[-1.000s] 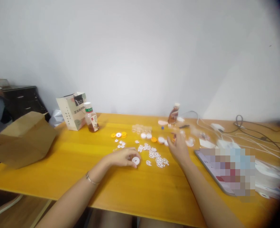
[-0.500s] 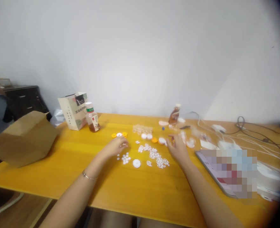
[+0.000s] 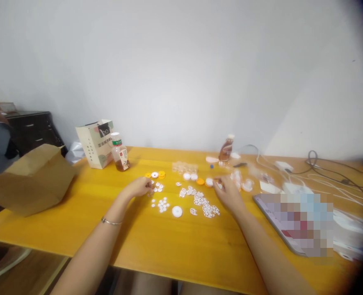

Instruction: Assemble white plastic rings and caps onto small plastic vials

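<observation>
My left hand (image 3: pixel 139 187) is low over the table, its fingers curled together beside a small group of white button-like pieces (image 3: pixel 158 187). Whatever its fingertips hold is too small to make out. A cluster of small white discs (image 3: pixel 163 204) lies just below it. My right hand (image 3: pixel 228 191) has thumb and forefinger apart by the edge of a white round piece (image 3: pixel 209 182); I cannot tell whether they touch. An orange round piece (image 3: pixel 200 181) sits left of that. Between the hands lie lattice-patterned white pieces (image 3: pixel 200 199) and a larger white wheel (image 3: pixel 177 211).
Clear cups (image 3: pixel 184 167) stand behind the parts, with a brown drink bottle (image 3: pixel 226 149) beyond. At left are a labelled bottle (image 3: pixel 119 153), a paper gift bag (image 3: pixel 94 145) and a brown paper bag (image 3: pixel 33 180). A tablet (image 3: pixel 276 223) and cables (image 3: pixel 335 172) occupy the right.
My left hand has moved left, uncovering the small white button-like pieces. My right hand has shifted slightly left, closer to the white round piece.
</observation>
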`<state>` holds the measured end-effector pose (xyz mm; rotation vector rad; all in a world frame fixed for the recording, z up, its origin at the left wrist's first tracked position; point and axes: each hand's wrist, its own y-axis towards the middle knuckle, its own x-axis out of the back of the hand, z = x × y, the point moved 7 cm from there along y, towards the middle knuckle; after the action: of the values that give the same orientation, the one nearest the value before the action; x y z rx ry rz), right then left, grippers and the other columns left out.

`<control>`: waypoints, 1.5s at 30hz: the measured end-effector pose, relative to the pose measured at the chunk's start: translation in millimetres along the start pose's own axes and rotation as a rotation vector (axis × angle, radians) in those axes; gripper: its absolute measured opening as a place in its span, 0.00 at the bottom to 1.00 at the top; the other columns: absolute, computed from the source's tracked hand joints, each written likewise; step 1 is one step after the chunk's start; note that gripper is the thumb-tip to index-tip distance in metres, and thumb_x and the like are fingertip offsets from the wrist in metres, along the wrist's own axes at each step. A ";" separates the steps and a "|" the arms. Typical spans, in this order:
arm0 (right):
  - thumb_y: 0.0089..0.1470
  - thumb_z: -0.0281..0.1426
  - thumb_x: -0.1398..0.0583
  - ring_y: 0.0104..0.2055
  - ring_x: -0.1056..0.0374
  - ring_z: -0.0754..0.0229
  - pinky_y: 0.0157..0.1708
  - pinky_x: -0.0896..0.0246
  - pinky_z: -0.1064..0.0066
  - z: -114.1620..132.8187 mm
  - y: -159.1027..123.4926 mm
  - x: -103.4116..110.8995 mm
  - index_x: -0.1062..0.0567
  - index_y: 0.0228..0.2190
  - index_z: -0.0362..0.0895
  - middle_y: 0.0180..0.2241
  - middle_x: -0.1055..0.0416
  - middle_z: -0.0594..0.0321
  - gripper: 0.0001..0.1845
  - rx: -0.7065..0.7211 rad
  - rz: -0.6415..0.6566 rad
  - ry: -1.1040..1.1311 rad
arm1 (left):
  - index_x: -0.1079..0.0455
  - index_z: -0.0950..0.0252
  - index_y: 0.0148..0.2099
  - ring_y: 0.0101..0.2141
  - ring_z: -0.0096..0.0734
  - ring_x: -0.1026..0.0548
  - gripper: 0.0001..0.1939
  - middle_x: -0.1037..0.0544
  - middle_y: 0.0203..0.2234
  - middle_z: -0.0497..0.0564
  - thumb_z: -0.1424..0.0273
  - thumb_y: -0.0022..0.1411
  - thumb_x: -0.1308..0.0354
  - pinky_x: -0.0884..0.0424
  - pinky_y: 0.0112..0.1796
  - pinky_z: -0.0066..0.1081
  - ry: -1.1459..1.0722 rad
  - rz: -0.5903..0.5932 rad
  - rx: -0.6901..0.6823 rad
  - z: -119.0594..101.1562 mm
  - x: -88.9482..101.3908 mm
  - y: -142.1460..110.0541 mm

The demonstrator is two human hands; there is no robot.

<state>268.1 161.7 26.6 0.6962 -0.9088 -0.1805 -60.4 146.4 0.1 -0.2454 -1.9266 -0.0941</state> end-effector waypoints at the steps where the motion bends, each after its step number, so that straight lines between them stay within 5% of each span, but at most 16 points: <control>1: 0.50 0.37 0.49 0.31 0.39 0.59 0.30 0.45 0.69 0.8 0.0 -0.3 0.32 0.31 0.43 0.29 0.36 0.59 0.11 0.001 0.007 0.003 | 0.31 0.66 0.30 0.26 0.29 0.30 0.08 0.25 0.24 0.49 0.69 0.45 0.46 0.40 0.25 0.24 -0.008 0.011 0.000 -0.8 -1.7 0.3; 12: 0.51 0.37 0.49 0.25 0.41 0.62 0.27 0.45 0.70 21.2 -4.7 -5.3 0.32 0.30 0.43 0.27 0.36 0.61 0.11 0.019 0.061 0.073 | 0.31 0.68 0.23 0.22 0.26 0.34 0.06 0.29 0.18 0.47 0.71 0.41 0.47 0.44 0.23 0.24 -0.056 -0.004 0.028 -2.6 -2.3 -1.3; 19: 0.53 0.35 0.50 0.27 0.39 0.62 0.29 0.42 0.70 79.6 -25.5 -28.4 0.32 0.32 0.45 0.28 0.36 0.62 0.09 0.136 0.271 0.285 | 0.31 0.68 0.26 0.22 0.25 0.33 0.07 0.28 0.19 0.48 0.70 0.44 0.47 0.43 0.23 0.23 -0.101 -0.051 -0.009 -16.4 2.8 -4.2; 24: 0.48 0.35 0.44 0.37 0.38 0.59 0.38 0.42 0.67 113.1 -44.8 -42.9 0.35 0.38 0.47 0.35 0.35 0.61 0.13 0.195 0.468 0.390 | 0.32 0.69 0.31 0.25 0.26 0.31 0.09 0.26 0.24 0.50 0.69 0.50 0.48 0.38 0.27 0.23 -0.249 -0.073 -0.227 -51.0 0.5 -9.5; 29: 0.42 0.32 0.39 0.43 0.39 0.57 0.42 0.43 0.66 116.5 -54.6 -52.4 0.37 0.40 0.45 0.41 0.36 0.59 0.21 0.192 0.551 0.426 | 0.34 0.68 0.35 0.28 0.25 0.30 0.07 0.27 0.27 0.49 0.72 0.52 0.48 0.35 0.30 0.23 -0.395 0.056 -0.368 -83.4 -17.6 -18.0; 33: 0.44 0.30 0.41 0.41 0.38 0.58 0.41 0.43 0.66 118.6 -55.7 -54.8 0.36 0.38 0.46 0.39 0.34 0.60 0.16 0.202 0.571 0.464 | 0.35 0.68 0.37 0.27 0.23 0.31 0.08 0.27 0.29 0.49 0.73 0.54 0.50 0.36 0.28 0.22 -0.460 0.143 -0.403 -98.4 -31.7 -22.9; 45: 0.47 0.29 0.43 0.40 0.37 0.58 0.40 0.42 0.65 119.1 -52.5 -54.3 0.36 0.36 0.46 0.37 0.33 0.60 0.12 0.166 0.580 0.550 | 0.36 0.67 0.35 0.31 0.24 0.31 0.06 0.27 0.30 0.49 0.73 0.53 0.47 0.36 0.31 0.22 -0.491 0.094 -0.383 -99.1 -43.1 -15.6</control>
<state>149.7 87.5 7.4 0.5651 -0.5622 0.5847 41.6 107.6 -3.3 -0.6644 -2.3702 -0.3702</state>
